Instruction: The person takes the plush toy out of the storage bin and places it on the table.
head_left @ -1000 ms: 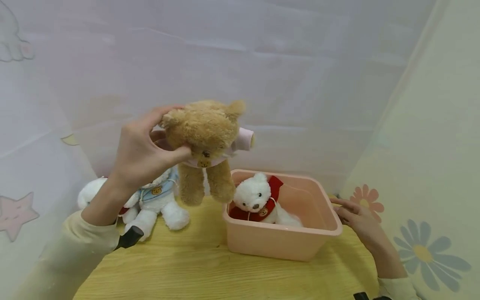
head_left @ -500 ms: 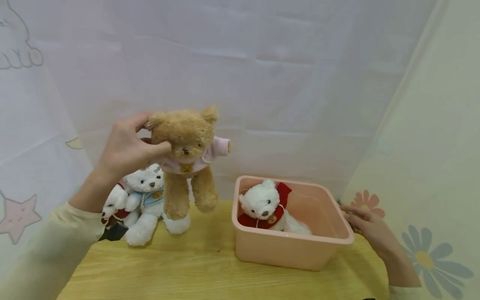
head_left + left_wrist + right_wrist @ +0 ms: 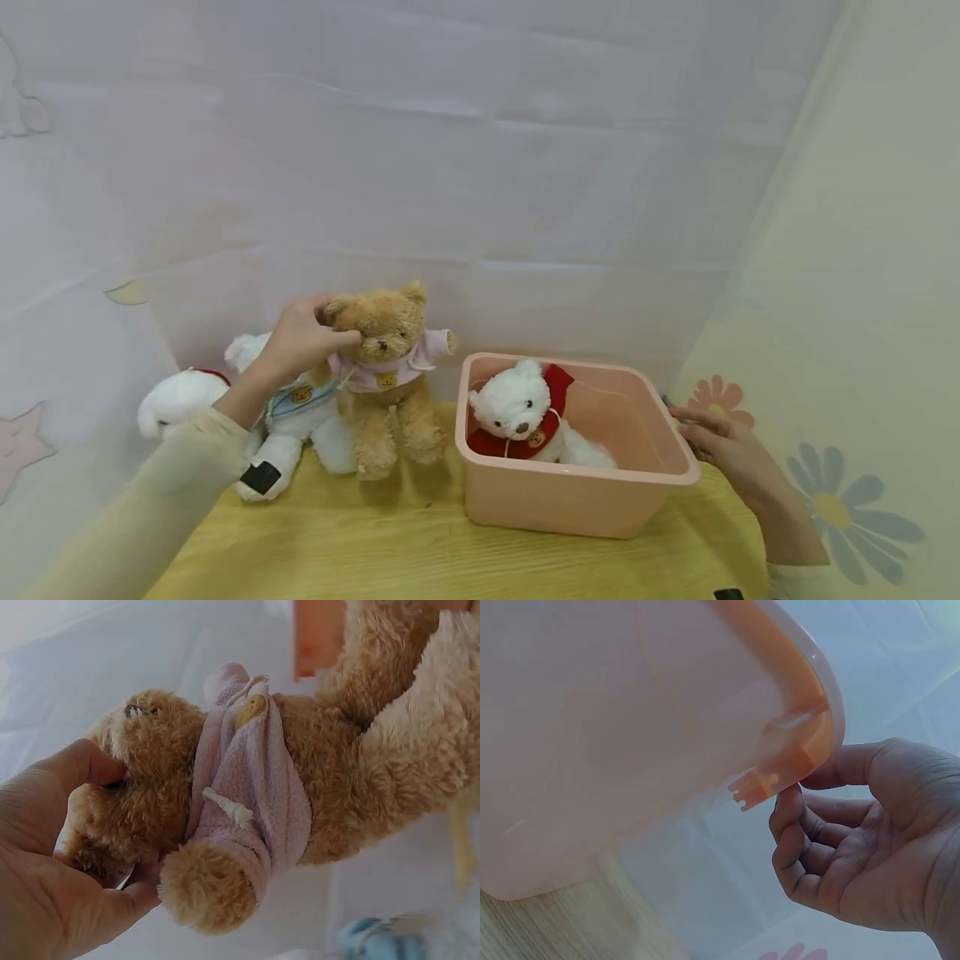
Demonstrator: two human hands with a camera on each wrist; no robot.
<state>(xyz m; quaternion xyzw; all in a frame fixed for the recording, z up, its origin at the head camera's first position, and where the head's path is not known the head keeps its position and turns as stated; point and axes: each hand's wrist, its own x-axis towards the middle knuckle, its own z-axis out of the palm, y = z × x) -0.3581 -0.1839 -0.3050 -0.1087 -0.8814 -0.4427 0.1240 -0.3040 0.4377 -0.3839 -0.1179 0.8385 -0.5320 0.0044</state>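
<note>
My left hand grips a brown teddy bear in a pink shirt by its head. The bear stands upright, its feet on the yellow wooden table, just left of a pink plastic bin. In the left wrist view my thumb and fingers wrap round the brown bear's head. A white bear with a red scarf sits inside the bin. My right hand rests against the bin's right rim; in the right wrist view the right hand's loosely curled fingers touch under the bin's rim.
A white bear in a blue shirt sits behind my left forearm, touching the brown bear. Another white bear with red trim lies at the far left. A pale curtain closes the back and left; a flowered wall stands on the right.
My left hand has lowered the brown bear out of the air onto the table, next to the white bears. The right hand has stayed at the bin's rim.
</note>
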